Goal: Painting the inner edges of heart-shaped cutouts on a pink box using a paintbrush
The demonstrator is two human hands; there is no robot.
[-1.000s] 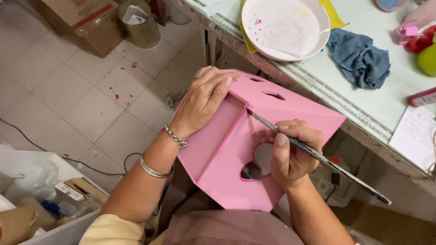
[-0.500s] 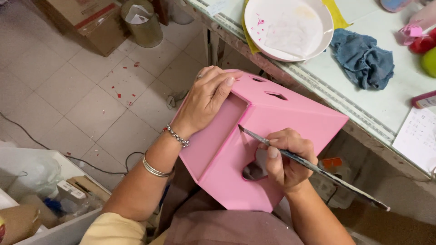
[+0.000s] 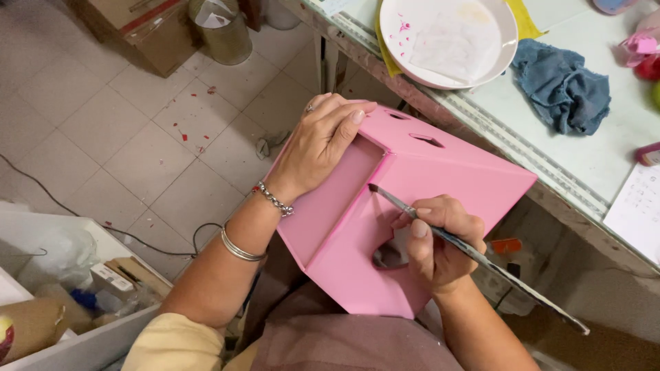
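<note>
From the head view, your left hand [image 3: 323, 148] lies clamped over the far left corner of the pink box [image 3: 412, 213], which sits tilted on your lap, just near of the counter [image 3: 619, 158]. Your right hand [image 3: 436, 240] pinches a thin brush [image 3: 474, 255], its tip touching the box's front face by the inner edge, above a dark cutout. On the counter, a white plate [image 3: 450, 41] sits left of a crumpled blue cloth [image 3: 560, 86].
</note>
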